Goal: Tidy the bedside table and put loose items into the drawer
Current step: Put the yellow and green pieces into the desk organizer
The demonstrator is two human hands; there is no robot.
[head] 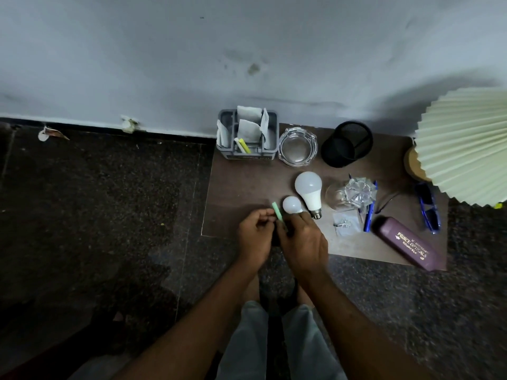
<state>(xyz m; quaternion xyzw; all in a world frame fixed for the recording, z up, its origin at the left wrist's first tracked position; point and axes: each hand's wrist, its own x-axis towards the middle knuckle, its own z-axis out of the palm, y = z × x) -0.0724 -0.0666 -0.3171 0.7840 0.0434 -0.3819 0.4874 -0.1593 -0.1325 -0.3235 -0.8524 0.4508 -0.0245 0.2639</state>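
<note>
Two hands meet at the front edge of the little brown table [241, 182]. The left hand [253, 238] has its fingers bent and pinches a thin green stick [276, 211], which pokes up between both hands. The right hand [303, 242] is curled too, right against the left one, but I cannot tell if it holds the stick or something else (its fingers hide that part). Just past the fingers lies a small white bulb [291, 204], just beside a big white bulb [308, 187]. At the back, by the wall, stand a gray box [247, 155] with papers [248, 130] and yellow pens [244, 146], a glass dish [298, 146] and a black mesh cup [347, 145]. To the right lie blue pens [369, 216], a purple glasses case [406, 244] and blue glasses [428, 207], near a folded lamp shade [466, 144].
</note>
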